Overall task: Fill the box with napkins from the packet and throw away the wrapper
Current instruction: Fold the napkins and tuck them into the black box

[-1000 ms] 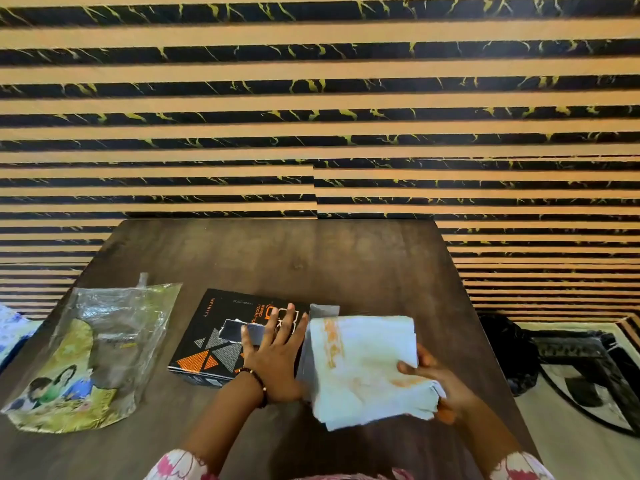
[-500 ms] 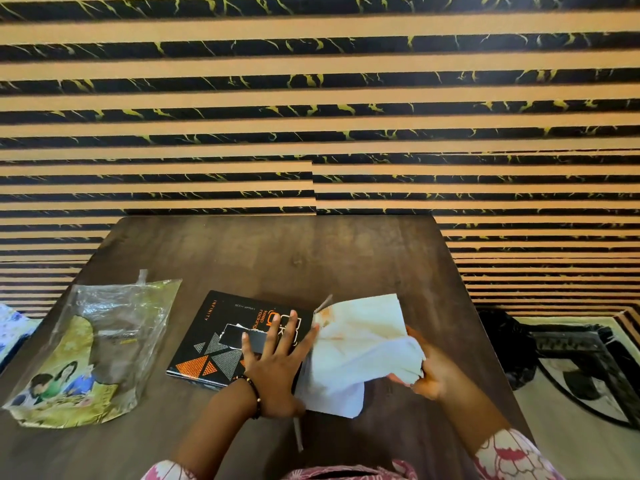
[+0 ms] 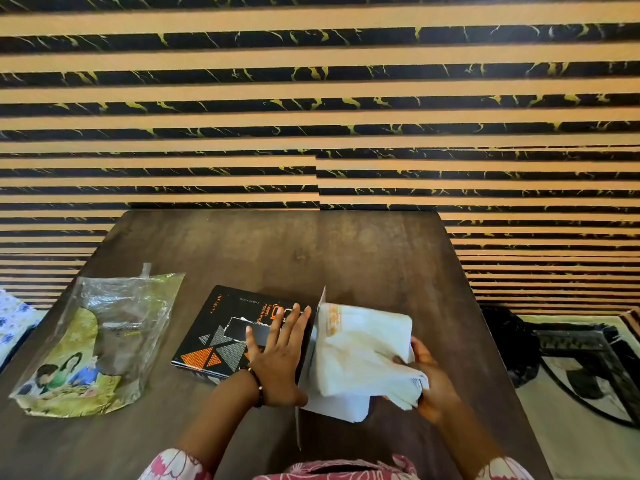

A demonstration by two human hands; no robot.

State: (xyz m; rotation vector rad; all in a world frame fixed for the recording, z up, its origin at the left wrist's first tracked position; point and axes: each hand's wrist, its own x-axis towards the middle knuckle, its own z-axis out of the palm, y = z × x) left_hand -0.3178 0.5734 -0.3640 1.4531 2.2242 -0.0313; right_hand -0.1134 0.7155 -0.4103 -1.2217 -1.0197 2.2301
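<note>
A black box (image 3: pixel 221 327) with orange and grey triangles lies flat on the dark wooden table (image 3: pixel 277 251). My left hand (image 3: pixel 277 355) presses flat on its top, fingers spread. My right hand (image 3: pixel 429 386) grips a thick stack of white napkins (image 3: pixel 360 351) at the box's right end, where a flap (image 3: pixel 322 299) stands up. The stack's left edge meets that end; whether it is inside is hidden. The clear and yellow-green wrapper (image 3: pixel 100 341), with a picture of people on it, lies to the left.
A striped black and tan wall rises behind the table. A dark bag (image 3: pixel 509 344) and a black frame (image 3: pixel 585 348) sit on the floor to the right. Blue-flowered cloth (image 3: pixel 14 317) shows at the left edge.
My right hand has lowered the napkin stack and pushed it left against the box's right end. My left hand stays flat on the box. The wrapper has not moved.
</note>
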